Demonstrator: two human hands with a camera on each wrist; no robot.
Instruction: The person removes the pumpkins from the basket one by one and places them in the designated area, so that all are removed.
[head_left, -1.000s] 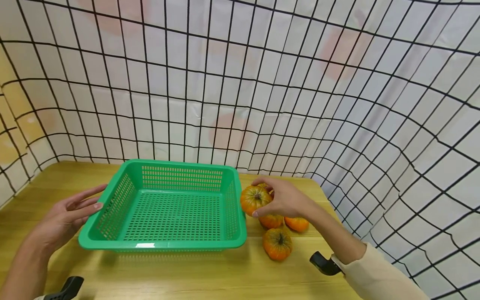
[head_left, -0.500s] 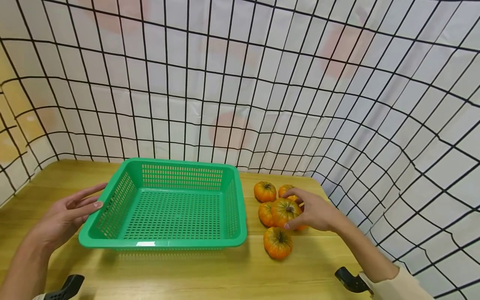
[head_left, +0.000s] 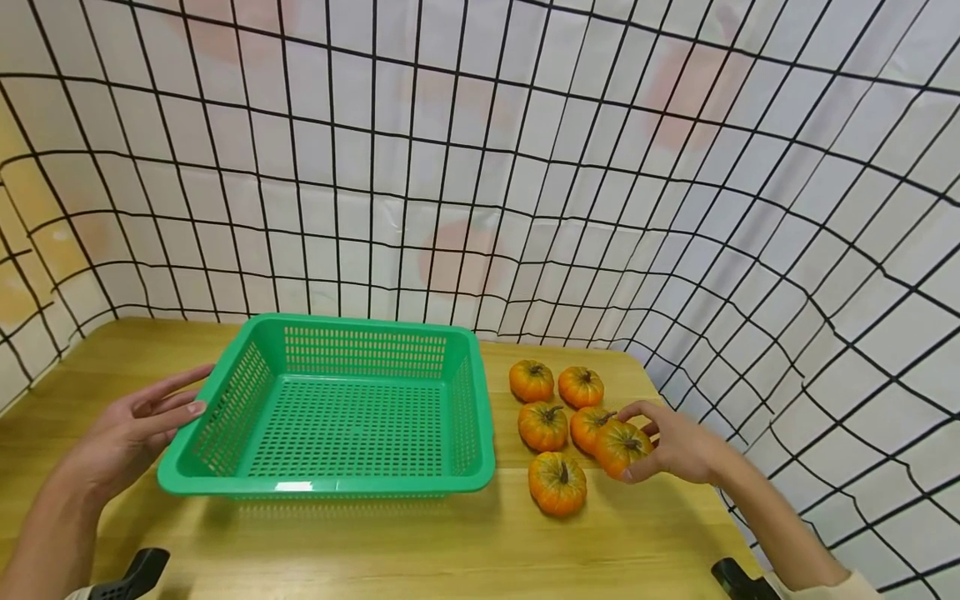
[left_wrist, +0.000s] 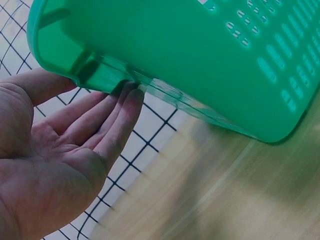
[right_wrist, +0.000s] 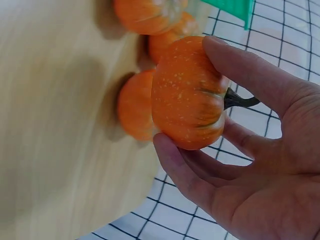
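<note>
In the head view my right hand (head_left: 678, 446) holds a small orange pumpkin (head_left: 624, 448) between thumb and fingers, at the right of several like it. The right wrist view shows this pumpkin (right_wrist: 187, 95) side-on with its dark curved stem toward the palm. It overlaps another pumpkin (head_left: 588, 427) in the head view. My left hand (head_left: 142, 425) is at the left side of a green plastic basket (head_left: 326, 486). Its thumb lies at the rim and the fingertips touch the outer wall, as the left wrist view shows. The basket holds nothing.
Several more pumpkins lie right of the basket: a back one (head_left: 532, 381), one beside it (head_left: 581, 387), a middle one (head_left: 543, 427) and a front one (head_left: 557, 485). A wooden table (head_left: 360, 550) carries everything. White sheeting with a black grid (head_left: 337, 183) surrounds its back and sides.
My right hand has carried the held pumpkin rightward and toward me, from beside the basket to the right of the other pumpkins. Left hand and basket stay put.
</note>
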